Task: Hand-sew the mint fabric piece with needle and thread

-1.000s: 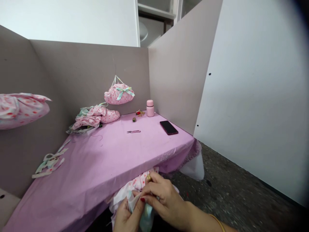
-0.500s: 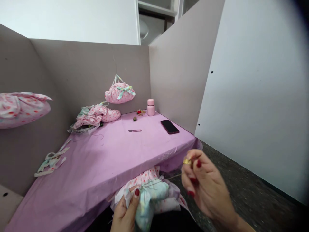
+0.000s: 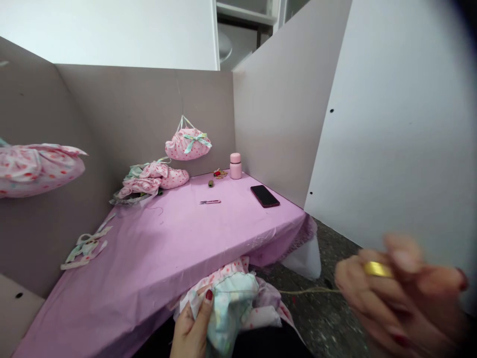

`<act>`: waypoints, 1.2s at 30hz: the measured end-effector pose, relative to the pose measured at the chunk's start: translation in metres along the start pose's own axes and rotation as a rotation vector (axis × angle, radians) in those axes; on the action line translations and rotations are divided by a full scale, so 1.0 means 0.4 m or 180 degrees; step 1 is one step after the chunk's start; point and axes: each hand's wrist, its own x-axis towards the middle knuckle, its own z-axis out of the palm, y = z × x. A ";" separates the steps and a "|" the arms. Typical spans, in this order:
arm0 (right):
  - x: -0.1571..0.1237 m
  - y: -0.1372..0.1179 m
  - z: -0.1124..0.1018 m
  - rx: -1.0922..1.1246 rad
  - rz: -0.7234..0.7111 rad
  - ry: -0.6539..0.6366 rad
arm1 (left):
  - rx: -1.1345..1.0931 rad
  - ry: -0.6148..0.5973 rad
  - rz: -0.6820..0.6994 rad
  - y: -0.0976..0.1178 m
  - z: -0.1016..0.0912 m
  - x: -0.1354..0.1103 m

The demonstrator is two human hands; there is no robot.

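Observation:
My left hand (image 3: 192,325) pinches the edge of a fabric piece (image 3: 233,308) in mint green and pink dots, held over my lap at the table's front edge. From this cloth a taut thread (image 3: 311,291) runs right to my right hand (image 3: 398,293), which is blurred and curled, with the thread passing into its fingers. A gold band (image 3: 377,269) sits on one finger of that hand. Whether a needle is between the fingertips cannot be made out.
On the pink-covered table (image 3: 182,233) lie thread snips (image 3: 210,202), a spool (image 3: 210,183), a phone (image 3: 265,196) and a pink bottle (image 3: 235,166). Dotted cloth (image 3: 152,178) is piled at back left, fabric strips (image 3: 87,247) nearer. Two dotted pouches (image 3: 188,145) hang; grey partitions (image 3: 283,109) enclose the table.
My right hand has swung right and away from the cloth, turning over. The loose thread over the fabric is now drawn out straight. My left hand keeps its pinch.

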 end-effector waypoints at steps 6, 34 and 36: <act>0.047 0.185 0.093 -0.0300 0.1772 -0.1621 | 0.0422 -0.0123 0.0188 -0.001 -0.010 -0.003; 0.090 0.060 0.108 -0.2048 -0.0177 -0.1756 | 0.0540 -0.0159 0.0698 0.184 0.014 -0.028; 0.060 0.093 0.102 -0.1937 0.0117 -0.1843 | 0.0334 -0.0042 0.0695 0.143 0.003 -0.028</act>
